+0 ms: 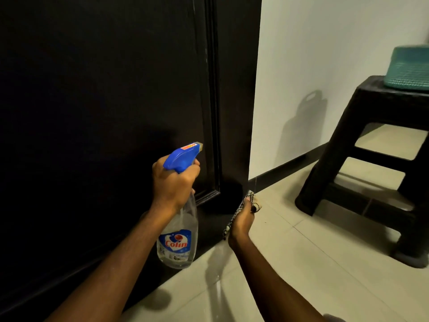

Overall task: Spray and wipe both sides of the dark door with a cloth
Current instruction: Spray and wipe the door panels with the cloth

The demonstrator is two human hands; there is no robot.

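- Setting: dark door fills the left and centre of the frame. Its dark frame meets a white wall on the right, with glossy pale floor tiles along the bottom.
- Left hand, lower centre: fingers wrapped round the neck of the spray bottle, just under its blue trigger head. Can't tell if a finger is on the trigger. The nozzle points up-right at the door's raised moulding.
- Right hand, just right of the bottle: fingers curled, gripping a bunched patterned cloth at the door's bottom corner. It sits near the floor where the frame ends.
- Further out: dark plastic stool at right, with a teal basket on top, well apart from both hands.
- Risk 1: the nozzle sits close to the frame edge. A wide mist would likely drift past it onto the white wall and streak it.
- Risk 2: spraying this low, runoff probably lands on the tiles. They look slick already, so a slip is possible; I can't tell if the sheen is liquid.
- Risk 3: the cloth is wadded, so the contact patch is small. Moulding grooves and the bottom edge may get skipped.
- Risk 4: a wet neck grip could let the bottle slide.
- Only this face of the door is visible. State of the far side unknown.
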